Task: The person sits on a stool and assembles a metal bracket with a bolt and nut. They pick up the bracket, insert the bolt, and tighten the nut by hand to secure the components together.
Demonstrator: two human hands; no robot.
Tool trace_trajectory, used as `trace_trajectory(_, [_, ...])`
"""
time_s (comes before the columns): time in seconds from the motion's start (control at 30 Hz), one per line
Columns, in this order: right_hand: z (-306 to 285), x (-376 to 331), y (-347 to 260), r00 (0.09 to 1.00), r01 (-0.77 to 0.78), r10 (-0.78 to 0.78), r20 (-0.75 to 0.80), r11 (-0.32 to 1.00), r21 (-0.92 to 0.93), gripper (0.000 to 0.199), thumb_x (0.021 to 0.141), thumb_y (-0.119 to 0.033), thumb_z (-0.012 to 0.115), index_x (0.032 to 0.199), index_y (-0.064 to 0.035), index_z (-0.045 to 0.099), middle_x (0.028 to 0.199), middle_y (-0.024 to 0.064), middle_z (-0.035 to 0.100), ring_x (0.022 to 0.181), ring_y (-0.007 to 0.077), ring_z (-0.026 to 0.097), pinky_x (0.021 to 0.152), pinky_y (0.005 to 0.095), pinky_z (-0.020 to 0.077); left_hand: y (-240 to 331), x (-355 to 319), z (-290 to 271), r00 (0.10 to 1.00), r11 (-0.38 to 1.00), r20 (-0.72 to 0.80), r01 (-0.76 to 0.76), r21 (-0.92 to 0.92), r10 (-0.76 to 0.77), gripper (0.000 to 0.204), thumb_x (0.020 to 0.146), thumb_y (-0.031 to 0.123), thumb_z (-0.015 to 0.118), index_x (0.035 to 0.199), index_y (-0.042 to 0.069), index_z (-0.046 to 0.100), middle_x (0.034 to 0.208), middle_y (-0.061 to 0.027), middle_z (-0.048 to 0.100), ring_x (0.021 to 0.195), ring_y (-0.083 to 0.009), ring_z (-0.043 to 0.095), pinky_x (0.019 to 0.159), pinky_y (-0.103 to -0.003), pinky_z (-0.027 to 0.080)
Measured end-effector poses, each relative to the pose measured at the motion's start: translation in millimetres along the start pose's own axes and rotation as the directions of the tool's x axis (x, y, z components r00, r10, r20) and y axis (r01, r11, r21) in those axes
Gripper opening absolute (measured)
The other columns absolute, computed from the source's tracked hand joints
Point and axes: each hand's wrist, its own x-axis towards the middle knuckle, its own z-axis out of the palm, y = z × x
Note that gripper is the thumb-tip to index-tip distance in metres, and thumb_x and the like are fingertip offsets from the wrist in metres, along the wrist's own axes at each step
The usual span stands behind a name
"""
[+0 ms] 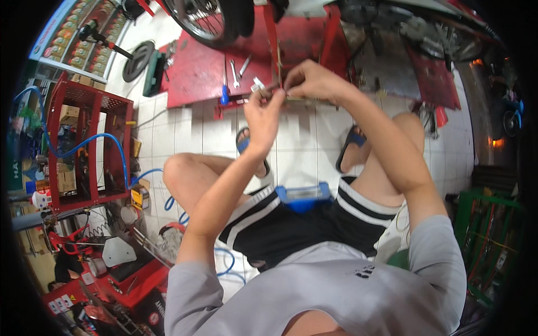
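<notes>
My left hand (262, 116) is closed in a pinch, with thumb and fingertips raised in front of the red lift platform (193, 78). From the right, my right hand (316, 81) comes up to it, thumb and forefinger pressed together. A small, thin dark piece shows between the two sets of fingertips, too small and blurred to name. Close by on the platform lie a blue-handled screwdriver (225, 94), a combination wrench (234, 75) and another silver tool (245, 66). A small white item (257, 84) lies just beyond my left fingertips.
A motorcycle wheel (210, 25) stands on the platform, with red upright bars (330, 36) to its right. At left are a red shelf cart (92, 145) and a blue hose (109, 137) running across the floor. Between my legs sits a blue stool (302, 196).
</notes>
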Motion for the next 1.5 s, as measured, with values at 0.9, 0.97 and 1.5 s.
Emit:
trace_trajectory(0.9, [2.1,-1.2,1.8,0.986,0.155,-0.162,-0.046,0.980,-0.124,0.015,0.076,-0.008,0.069,0.086,0.0018,0.067,0.076,0.0118,0.070,0.071,0.0176,0.067,0.069,0.0293,0.0507,15.3,-3.2,3.8,0.998,0.998,0.012,0.068,0.020,-0.068,0.013,0.094,0.007,0.057,0.094,-0.006,0.056,0.112,-0.0218,0.061,0.093,-0.0218,0.066,0.083,-0.035,0.058])
trace_trajectory(0.97, [2.2,-1.1,0.1,0.985,0.156,-0.163,-0.052,0.980,-0.120,0.014,0.075,-0.008,0.070,0.086,0.0014,0.068,0.076,0.0117,0.070,0.072,0.0175,0.067,0.069,0.0292,0.0509,17.6,-3.7,4.9,0.998,0.998,0.014,0.061,0.005,-0.061,0.013,0.094,0.007,0.057,0.094,-0.006,0.056,0.112,-0.0219,0.061,0.093,-0.0217,0.066,0.083,-0.035,0.058])
trace_trajectory(1.5, [0.9,-3.9,2.3,0.986,0.165,-0.167,-0.020,0.984,-0.062,0.015,0.072,-0.007,0.069,0.083,0.0030,0.067,0.076,0.0108,0.069,0.073,0.0161,0.067,0.072,0.0275,0.0523,17.3,-3.9,3.9,0.998,0.997,0.020,0.066,0.027,-0.066,0.012,0.094,0.006,0.057,0.089,-0.004,0.055,0.114,-0.0224,0.060,0.093,-0.0212,0.066,0.082,-0.035,0.058])
